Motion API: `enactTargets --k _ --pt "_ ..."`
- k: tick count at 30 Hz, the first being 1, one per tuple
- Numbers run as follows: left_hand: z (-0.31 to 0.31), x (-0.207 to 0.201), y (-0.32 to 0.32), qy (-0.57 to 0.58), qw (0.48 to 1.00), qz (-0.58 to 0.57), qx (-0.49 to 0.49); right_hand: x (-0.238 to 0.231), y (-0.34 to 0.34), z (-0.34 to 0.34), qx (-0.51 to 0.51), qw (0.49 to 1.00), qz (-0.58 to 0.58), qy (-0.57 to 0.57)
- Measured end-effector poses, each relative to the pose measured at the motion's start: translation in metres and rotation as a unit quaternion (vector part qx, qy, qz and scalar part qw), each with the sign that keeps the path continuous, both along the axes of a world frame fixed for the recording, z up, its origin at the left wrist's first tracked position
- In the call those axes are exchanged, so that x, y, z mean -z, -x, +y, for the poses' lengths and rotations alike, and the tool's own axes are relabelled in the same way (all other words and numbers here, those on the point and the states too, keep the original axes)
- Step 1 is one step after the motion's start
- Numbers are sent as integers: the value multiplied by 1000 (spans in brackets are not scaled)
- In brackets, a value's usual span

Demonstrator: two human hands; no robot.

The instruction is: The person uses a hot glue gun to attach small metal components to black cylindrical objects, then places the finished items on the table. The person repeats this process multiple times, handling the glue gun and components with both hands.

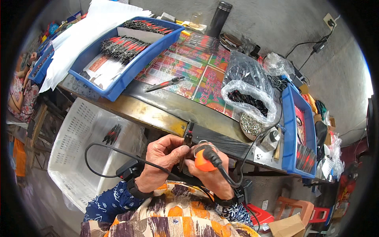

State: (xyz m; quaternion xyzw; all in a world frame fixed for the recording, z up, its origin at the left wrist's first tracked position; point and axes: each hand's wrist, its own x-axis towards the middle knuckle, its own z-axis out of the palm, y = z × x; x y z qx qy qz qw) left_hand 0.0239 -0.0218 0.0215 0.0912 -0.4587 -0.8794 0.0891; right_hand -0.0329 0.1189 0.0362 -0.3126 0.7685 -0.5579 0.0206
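My left hand [164,160] pinches a slim black piece [188,136] upright between thumb and fingers, at the bench's near edge. Close against it, my right hand [216,179] is wrapped round a corded tool with an orange end [206,160]; a thick black cable runs from it. The tool's working tip is hidden by my fingers. A slim black-and-red piece [165,84] lies on the bench beyond my hands. Many similar black-and-red pieces [123,48] are lined up in the blue tray [112,93] at the far left.
A clear bag of black parts [246,75] stands right of centre, beside a round dish of small metal bits [252,125]. Another blue tray [290,138] sits at the right. Below the bench's left side is a white crate [75,148]. Black cable [94,144] loops near my left wrist.
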Motion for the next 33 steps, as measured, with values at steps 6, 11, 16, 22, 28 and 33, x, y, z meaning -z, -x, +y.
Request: enactTargets --k 6,11,16,22,28,33 --pt "-2 4 -1 -23 1000 -2 9 3 -2 8 -41 998 -44 -16" --pt "-7 7 -4 8 1000 -5 21 11 -4 5 -32 986 -162 16" --pt "-9 8 -7 26 999 4 29 15 -4 4 -25 980 -195 -6" --pt "-12 9 -9 65 997 -3 34 11 -3 1 -32 983 -183 -4" --pt "-14 9 -11 95 995 8 33 11 0 1 -40 989 -144 -7" --pt "-14 9 -11 88 996 9 33 13 -1 2 -47 987 -155 2"
